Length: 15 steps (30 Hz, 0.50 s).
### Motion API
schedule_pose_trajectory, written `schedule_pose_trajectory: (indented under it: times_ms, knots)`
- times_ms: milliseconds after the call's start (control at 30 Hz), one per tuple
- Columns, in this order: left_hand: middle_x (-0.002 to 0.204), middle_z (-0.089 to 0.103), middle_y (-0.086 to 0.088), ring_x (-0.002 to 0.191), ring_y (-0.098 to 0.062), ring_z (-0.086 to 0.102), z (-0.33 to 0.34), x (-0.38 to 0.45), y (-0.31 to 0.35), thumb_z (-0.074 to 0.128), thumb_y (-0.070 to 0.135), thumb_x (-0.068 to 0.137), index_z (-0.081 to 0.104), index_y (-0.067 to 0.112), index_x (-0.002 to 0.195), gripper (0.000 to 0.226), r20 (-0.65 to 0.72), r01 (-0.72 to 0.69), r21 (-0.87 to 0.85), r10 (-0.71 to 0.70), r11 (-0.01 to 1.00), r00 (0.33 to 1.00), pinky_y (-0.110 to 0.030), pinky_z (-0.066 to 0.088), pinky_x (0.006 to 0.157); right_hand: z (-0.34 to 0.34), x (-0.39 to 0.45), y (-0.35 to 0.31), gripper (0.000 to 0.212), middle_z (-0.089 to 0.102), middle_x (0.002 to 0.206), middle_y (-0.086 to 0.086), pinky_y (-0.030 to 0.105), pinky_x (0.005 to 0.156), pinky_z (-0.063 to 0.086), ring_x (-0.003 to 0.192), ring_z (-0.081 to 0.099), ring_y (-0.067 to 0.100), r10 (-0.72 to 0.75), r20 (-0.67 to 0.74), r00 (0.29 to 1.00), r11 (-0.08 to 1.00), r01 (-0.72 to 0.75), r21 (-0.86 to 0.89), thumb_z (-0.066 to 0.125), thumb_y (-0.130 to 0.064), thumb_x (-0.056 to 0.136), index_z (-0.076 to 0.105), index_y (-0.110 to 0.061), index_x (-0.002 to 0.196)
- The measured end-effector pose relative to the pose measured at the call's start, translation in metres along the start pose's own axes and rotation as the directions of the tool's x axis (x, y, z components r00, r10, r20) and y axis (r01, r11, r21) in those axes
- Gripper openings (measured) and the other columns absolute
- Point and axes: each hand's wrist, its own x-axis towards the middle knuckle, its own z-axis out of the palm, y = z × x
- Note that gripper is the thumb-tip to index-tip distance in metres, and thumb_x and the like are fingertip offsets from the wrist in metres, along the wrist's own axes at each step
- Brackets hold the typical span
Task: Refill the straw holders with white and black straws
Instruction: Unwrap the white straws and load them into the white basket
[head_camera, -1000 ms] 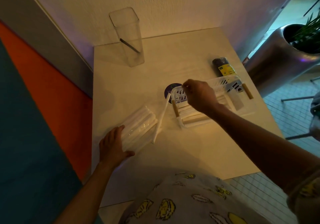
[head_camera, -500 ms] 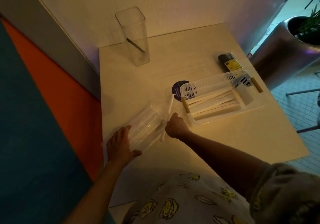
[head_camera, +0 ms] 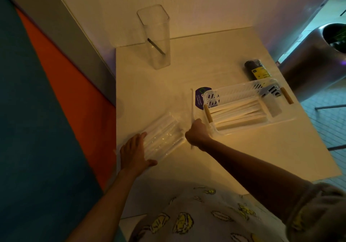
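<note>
The right hand (head_camera: 197, 132) is curling into a fist around one white straw (head_camera: 192, 108). The straw is poking up out of the fist, and a little bit is sticking out under it too. The straw looks blurry.

Just left of that fist, a clear pack (head_camera: 164, 135) of white straws is lying on the table (head_camera: 187, 69). The left hand (head_camera: 135, 152) is lying flat on the near end of the pack, with the fingers spread out and not gripping.

Just right of the fist, a white basket (head_camera: 241, 91) is sitting on the table. More white straws are lying flat inside it. A purple sticker (head_camera: 200, 96) is peeking out from behind the basket's left end, close to the tip of the held straw.

Past the basket, far from both hands, a dark pack (head_camera: 257, 70) with a yellow label is lying on the table. Far back by the wall, a tall clear holder (head_camera: 156, 37) is standing up. One black straw (head_camera: 156, 46) is leaning inside it.
</note>
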Motion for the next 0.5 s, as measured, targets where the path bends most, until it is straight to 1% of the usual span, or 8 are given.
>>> schedule_pose_trajectory:
  times_ms: [67, 167, 233, 300, 367, 400, 467, 500]
  knots:
    - [0.151, 0.031, -0.002, 0.137, -0.027, 0.032, -0.001, 0.001, -0.001, 0.081, 0.067, 0.049, 0.018, 0.029, 0.149, 0.124, 0.013, 0.009, 0.004, -0.009, 1.000, 1.000, -0.048, 0.034, 0.106, -0.013, -0.004, -0.010, 0.042, 0.055, 0.113, 0.010, 0.026, 0.062, 0.053, 0.094, 0.057, 0.021, -0.045, 0.025, 0.999, 0.999, 0.045, -0.010, 0.066, -0.004, 0.087, 0.044, -0.004, 0.123]
    - [0.149, 0.034, -0.003, 0.136, -0.028, 0.034, -0.001, 0.001, 0.000, 0.083, 0.066, 0.047, 0.021, 0.028, 0.148, 0.124, 0.009, 0.006, -0.008, -0.006, 1.000, 1.000, -0.049, 0.037, 0.103, -0.031, -0.010, -0.027, 0.024, 0.055, 0.109, 0.009, 0.038, 0.079, 0.059, 0.098, 0.062, 0.026, -0.127, 0.056, 0.990, 0.992, 0.126, 0.024, 0.064, 0.000, 0.087, 0.049, -0.009, 0.103]
    - [0.148, 0.036, -0.003, 0.134, -0.028, 0.036, -0.001, 0.001, 0.001, 0.084, 0.065, 0.046, 0.023, 0.027, 0.148, 0.124, 0.003, 0.003, -0.010, -0.002, 1.000, 1.000, -0.049, 0.038, 0.102, -0.042, -0.012, -0.038, 0.023, 0.058, 0.103, 0.010, 0.043, 0.082, 0.060, 0.095, 0.064, 0.026, -0.206, 0.066, 0.976, 0.978, 0.203, 0.038, 0.062, 0.000, 0.088, 0.052, -0.005, 0.109]
    - [0.149, 0.037, -0.004, 0.135, -0.029, 0.036, -0.001, 0.001, 0.001, 0.085, 0.064, 0.046, 0.024, 0.026, 0.148, 0.124, 0.001, 0.003, -0.007, -0.003, 1.000, 1.000, -0.050, 0.039, 0.102, -0.056, -0.014, -0.049, 0.023, 0.063, 0.105, 0.012, 0.044, 0.085, 0.059, 0.096, 0.065, 0.025, -0.297, 0.079, 0.952, 0.953, 0.291, 0.081, 0.060, -0.003, 0.091, 0.054, -0.005, 0.113]
    - [0.149, 0.036, -0.003, 0.135, -0.028, 0.035, -0.002, 0.001, 0.001, 0.085, 0.064, 0.046, 0.023, 0.027, 0.148, 0.125, 0.000, 0.009, -0.002, -0.009, 1.000, 1.000, -0.050, 0.038, 0.102, -0.076, -0.016, -0.061, 0.023, 0.064, 0.105, 0.007, 0.036, 0.083, 0.058, 0.096, 0.064, 0.020, -0.380, 0.059, 0.923, 0.922, 0.372, 0.111, 0.058, -0.005, 0.094, 0.056, -0.007, 0.117]
    - [0.149, 0.035, -0.003, 0.135, -0.028, 0.035, -0.002, 0.001, 0.001, 0.085, 0.064, 0.046, 0.023, 0.027, 0.148, 0.125, 0.000, 0.010, -0.002, -0.010, 1.000, 1.000, -0.050, 0.038, 0.102, -0.088, -0.016, -0.066, 0.023, 0.063, 0.102, 0.002, 0.029, 0.077, 0.057, 0.094, 0.064, 0.016, -0.416, 0.025, 0.909, 0.906, 0.412, 0.097, 0.058, -0.005, 0.094, 0.057, -0.009, 0.116]
    - [0.150, 0.035, -0.003, 0.135, -0.028, 0.035, -0.001, 0.000, 0.003, 0.085, 0.063, 0.046, 0.023, 0.028, 0.148, 0.125, 0.002, 0.010, -0.004, -0.010, 1.000, 1.000, -0.051, 0.038, 0.102, -0.117, -0.010, -0.070, 0.019, 0.060, 0.098, -0.005, 0.018, 0.061, 0.049, 0.086, 0.060, 0.008, -0.472, -0.074, 0.879, 0.881, 0.472, -0.013, 0.058, -0.008, 0.094, 0.060, -0.014, 0.112]
    - [0.150, 0.035, -0.002, 0.135, -0.028, 0.035, -0.001, 0.000, 0.002, 0.085, 0.063, 0.046, 0.023, 0.028, 0.148, 0.125, 0.003, 0.011, -0.005, -0.011, 1.000, 1.000, -0.051, 0.038, 0.101, -0.131, -0.005, -0.070, 0.017, 0.059, 0.097, -0.006, 0.016, 0.059, 0.046, 0.084, 0.059, 0.006, -0.497, -0.109, 0.861, 0.867, 0.491, -0.084, 0.058, -0.010, 0.095, 0.060, -0.016, 0.111]
